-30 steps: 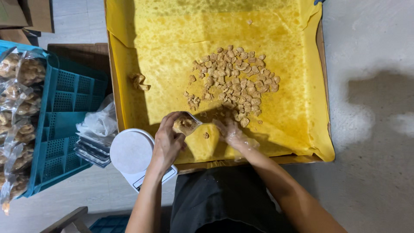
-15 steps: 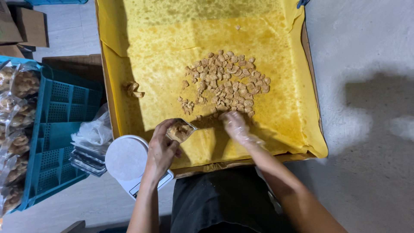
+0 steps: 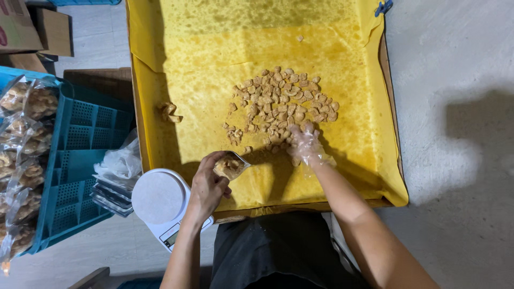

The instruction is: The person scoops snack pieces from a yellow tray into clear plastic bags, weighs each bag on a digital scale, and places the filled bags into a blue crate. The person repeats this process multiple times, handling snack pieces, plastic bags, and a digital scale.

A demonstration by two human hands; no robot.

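A large tray lined with yellow paper (image 3: 214,59) holds a pile of small tan fried snack pieces (image 3: 284,104) near its middle. My left hand (image 3: 206,187) grips a small clear bag (image 3: 230,165) partly filled with the pieces, held over the tray's near edge. My right hand (image 3: 304,143), inside a thin clear plastic glove, rests on the near edge of the pile with fingers curled over some pieces. A couple of stray pieces (image 3: 170,112) lie apart at the tray's left side.
A white round kitchen scale (image 3: 158,199) sits just left of my left hand. A stack of empty clear bags (image 3: 118,171) lies beside it. A blue plastic crate (image 3: 69,160) at the left holds several filled snack bags (image 3: 24,139). Cardboard boxes (image 3: 32,27) stand at the top left.
My right hand has moved away from the bag up to the pile of pieces. My left hand keeps holding the bag in about the same place.
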